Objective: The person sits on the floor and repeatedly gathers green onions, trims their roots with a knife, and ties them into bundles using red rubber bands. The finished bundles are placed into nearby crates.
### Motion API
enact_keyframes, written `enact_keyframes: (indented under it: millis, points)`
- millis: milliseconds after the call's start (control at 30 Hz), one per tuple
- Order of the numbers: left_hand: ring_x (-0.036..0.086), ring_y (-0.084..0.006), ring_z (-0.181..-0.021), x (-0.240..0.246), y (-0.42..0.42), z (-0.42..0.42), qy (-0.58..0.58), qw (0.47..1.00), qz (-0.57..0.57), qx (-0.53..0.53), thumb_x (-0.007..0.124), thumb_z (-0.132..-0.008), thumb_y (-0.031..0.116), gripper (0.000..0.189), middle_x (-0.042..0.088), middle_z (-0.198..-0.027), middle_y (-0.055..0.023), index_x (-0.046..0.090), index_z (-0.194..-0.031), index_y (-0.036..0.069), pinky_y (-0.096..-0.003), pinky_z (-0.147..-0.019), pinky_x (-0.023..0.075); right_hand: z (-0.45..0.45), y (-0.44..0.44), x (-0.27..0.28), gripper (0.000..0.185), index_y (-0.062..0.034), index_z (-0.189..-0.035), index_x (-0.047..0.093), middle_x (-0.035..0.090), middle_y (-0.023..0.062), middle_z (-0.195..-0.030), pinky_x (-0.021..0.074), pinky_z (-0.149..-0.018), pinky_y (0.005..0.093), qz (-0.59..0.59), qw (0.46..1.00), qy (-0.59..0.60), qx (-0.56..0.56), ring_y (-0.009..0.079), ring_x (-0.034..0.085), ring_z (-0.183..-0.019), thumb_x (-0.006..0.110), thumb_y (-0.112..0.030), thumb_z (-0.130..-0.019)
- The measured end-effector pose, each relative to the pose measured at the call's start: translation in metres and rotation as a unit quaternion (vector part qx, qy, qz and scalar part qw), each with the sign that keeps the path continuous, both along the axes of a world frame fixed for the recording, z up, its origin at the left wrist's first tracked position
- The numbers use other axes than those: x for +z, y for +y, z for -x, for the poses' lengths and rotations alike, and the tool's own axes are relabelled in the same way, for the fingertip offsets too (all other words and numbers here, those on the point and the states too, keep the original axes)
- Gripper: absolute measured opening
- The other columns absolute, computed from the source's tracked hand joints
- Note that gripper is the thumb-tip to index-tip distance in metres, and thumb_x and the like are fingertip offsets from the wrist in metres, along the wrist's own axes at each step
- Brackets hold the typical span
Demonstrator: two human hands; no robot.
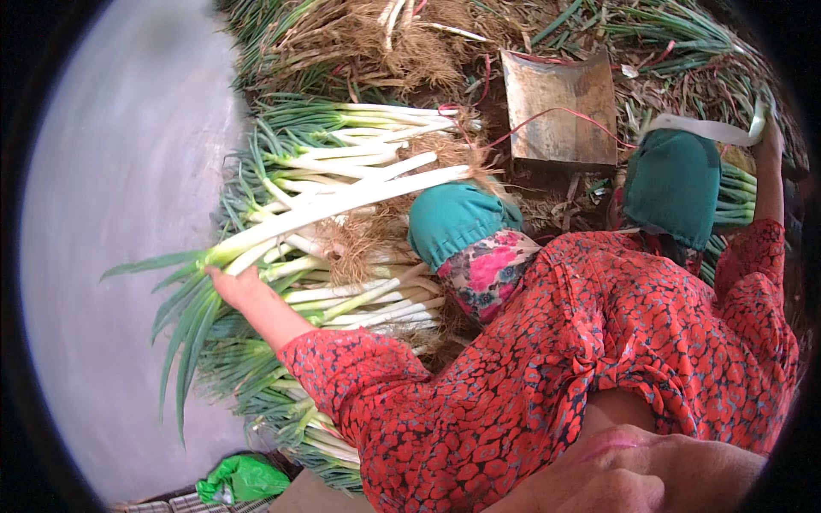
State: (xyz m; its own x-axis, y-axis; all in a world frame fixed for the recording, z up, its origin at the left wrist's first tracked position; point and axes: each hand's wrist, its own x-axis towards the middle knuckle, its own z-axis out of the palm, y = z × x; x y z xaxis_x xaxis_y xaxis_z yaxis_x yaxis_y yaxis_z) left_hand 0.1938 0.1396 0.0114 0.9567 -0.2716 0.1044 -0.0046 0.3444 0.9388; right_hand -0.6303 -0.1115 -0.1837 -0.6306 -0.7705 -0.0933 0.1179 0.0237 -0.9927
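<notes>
My left hand [236, 287] grips long green onions [321, 208] near where the white stalks turn to green leaves. The leaves hang to the left, and the roots lie to the right by my teal-covered knee. At the far right, my right hand [768, 136] is raised, closed on a pale, limp strip [709, 129], perhaps a leaf sheath, which stretches left over the other teal knee cover. Beneath the held stalks lies a heap of green onions [372, 308] with white stalks and brown roots.
A curved, worn metal or wooden piece [559, 106] stands ahead with red string [545, 114] across it. Rootier onions [397, 45] lie beyond. More onions [736, 192] are by the right knee. A green plastic bag [244, 479] lies at lower left, near pale floor [128, 256].
</notes>
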Motion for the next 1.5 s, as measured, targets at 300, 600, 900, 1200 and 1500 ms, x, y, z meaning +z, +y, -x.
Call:
enact_keyframes:
  millis: [300,600,900,1200,1500]
  points:
    - [0.048,-0.0315,-0.102,0.010,-0.062,0.054,-0.027,0.992,0.040,-0.121,0.037,-0.091,0.035,0.043,0.049,-0.109,-0.0180,0.045,-0.112,-0.002,-0.0519,-0.091,0.0358,-0.145,-0.004,0.054,0.048,-0.0087,-0.118,0.050,0.057,0.0039,-0.092,0.0416,-0.062,0.0204,-0.025,0.942,0.107,0.317,0.0092,0.053,-0.071,0.051,-0.043,-0.084]
    - [0.049,-0.0283,-0.100,0.041,-0.114,0.150,-0.040,0.971,0.075,-0.225,0.043,-0.089,0.032,0.039,0.051,-0.108,-0.0158,0.046,-0.113,0.002,-0.0468,-0.091,0.0369,-0.339,-0.063,0.184,0.044,-0.0017,-0.114,0.045,0.055,0.0127,-0.101,0.0445,-0.075,0.0365,0.422,0.688,0.497,0.320,0.0240,0.055,-0.086,0.054,-0.032,-0.083]
    - [0.047,-0.0291,-0.103,0.055,-0.127,0.189,-0.069,0.942,0.101,-0.313,0.046,-0.088,0.030,0.041,0.049,-0.111,-0.0169,0.042,-0.119,0.003,-0.0452,-0.093,0.0357,-0.385,0.099,0.083,0.046,0.0000,-0.113,0.045,0.052,0.0209,-0.102,0.0449,-0.076,0.0409,0.252,0.615,0.328,0.671,0.0372,0.053,-0.089,0.053,-0.034,-0.082]
    - [0.052,-0.0122,-0.080,0.040,-0.123,0.165,0.071,0.736,0.262,-0.620,0.060,-0.078,0.016,0.017,0.055,-0.087,-0.0011,0.053,-0.091,0.008,-0.0278,-0.072,0.0462,-0.378,0.128,0.048,0.045,-0.0044,-0.106,0.047,0.049,0.0008,-0.073,0.0407,-0.060,0.0231,0.057,0.425,-0.129,0.894,0.0091,0.047,-0.066,0.039,-0.045,-0.089]
    - [0.061,-0.0078,-0.070,0.043,-0.123,0.182,0.125,0.574,0.383,-0.712,0.050,-0.085,0.018,0.011,0.063,-0.081,0.0045,0.060,-0.087,0.012,-0.0205,-0.065,0.0490,-0.377,0.144,0.023,0.039,-0.0029,-0.117,0.045,0.053,0.0044,-0.072,0.0434,-0.050,0.0215,-0.167,0.268,-0.370,0.874,0.0106,0.051,-0.057,0.043,-0.031,-0.090]
